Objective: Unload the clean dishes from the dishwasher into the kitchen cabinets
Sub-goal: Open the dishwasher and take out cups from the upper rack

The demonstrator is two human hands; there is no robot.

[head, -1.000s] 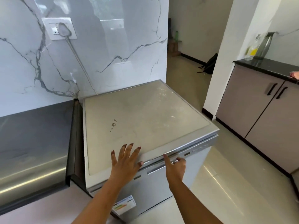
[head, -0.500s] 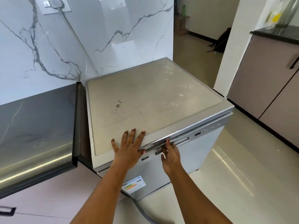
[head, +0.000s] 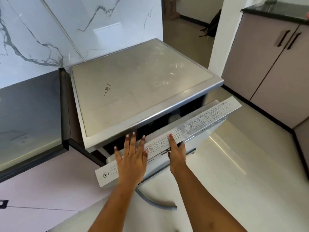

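The task is barely begun — the dishwasher (head: 142,91) has its door (head: 200,121) part-open, tilted out from its front. The right hand (head: 177,153) grips the door's top edge; the left hand (head: 132,158) lies flat on it, fingers spread. Inside, only one pale shape (head: 174,116) shows; the cabinets (head: 275,64) right of the dishwasher are shut — all unloading remains.

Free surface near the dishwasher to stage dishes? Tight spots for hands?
Dishwasher top is bare, bordered by marble wall and dark counter, itself bare where visible. Crowded: narrow gap behind the ajar door, left hand and right hand at its edge.
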